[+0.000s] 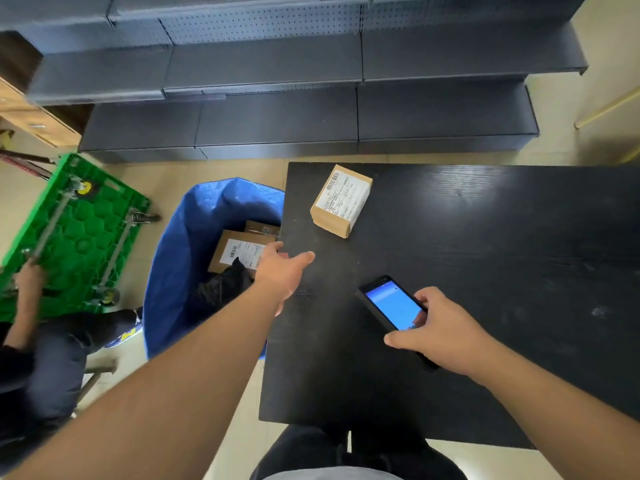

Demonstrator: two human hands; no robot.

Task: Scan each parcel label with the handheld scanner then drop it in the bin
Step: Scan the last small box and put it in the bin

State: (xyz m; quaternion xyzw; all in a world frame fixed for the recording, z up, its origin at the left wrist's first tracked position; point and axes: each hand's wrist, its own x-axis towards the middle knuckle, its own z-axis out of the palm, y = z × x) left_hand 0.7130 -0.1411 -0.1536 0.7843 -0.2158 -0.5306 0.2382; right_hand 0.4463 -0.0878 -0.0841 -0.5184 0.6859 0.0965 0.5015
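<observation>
A brown cardboard parcel [341, 200] with a white barcode label lies on the black table [485, 258] near its far left corner. My right hand [438, 332] grips the handheld scanner [389, 306], a black device with a lit blue screen, low over the table. My left hand [284, 271] hangs open and empty over the table's left edge, just above the blue bin [180, 265]. Inside the bin lie a labelled brown parcel [239, 252], another box behind it and a black bag.
A green plastic cart [72, 233] lies tipped on the floor at left, held by another person [38, 358] crouching there. Dark grey shelving [277, 98] runs along the back. A wooden drawer unit [31, 116] stands at far left. Beige floor surrounds the table.
</observation>
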